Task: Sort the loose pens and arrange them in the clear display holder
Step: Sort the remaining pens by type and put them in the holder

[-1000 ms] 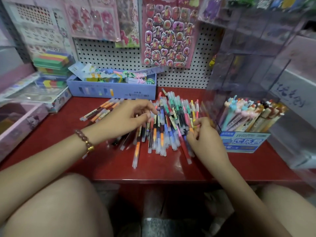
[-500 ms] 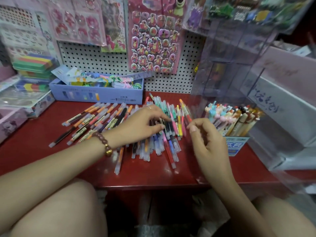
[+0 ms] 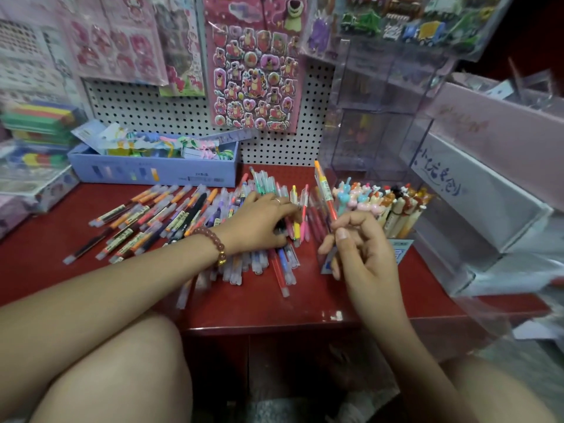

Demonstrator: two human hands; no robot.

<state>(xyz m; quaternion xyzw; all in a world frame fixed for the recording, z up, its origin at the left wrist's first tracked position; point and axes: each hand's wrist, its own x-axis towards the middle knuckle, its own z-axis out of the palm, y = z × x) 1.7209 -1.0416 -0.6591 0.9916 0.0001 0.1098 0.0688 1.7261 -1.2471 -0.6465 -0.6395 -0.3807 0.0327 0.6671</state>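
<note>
**A:** Well, where are the loose pens [image 3: 171, 218]?

**B:** Heaped across the red counter [image 3: 268, 303], in front of a blue box [image 3: 158, 174]. Most lie flat, pointing roughly toward the pegboard.

**A:** And the hands?

**B:** The left hand [image 3: 259, 222] rests on the right part of the heap, its fingers loosely straight over the pens and gripping nothing that I can see. The right hand [image 3: 366, 257] is lifted off the counter, fingers and thumb pinched on the lower end of an orange pen [image 3: 326, 190], which tilts up and back.

**A:** The clear display holder [image 3: 378, 96]?

**B:** It stands at the back right, beside the pegboard. The orange pen's upper end is near its lower front. A tub of animal-topped pens [image 3: 393, 209] stands just right of the held pen.
</note>
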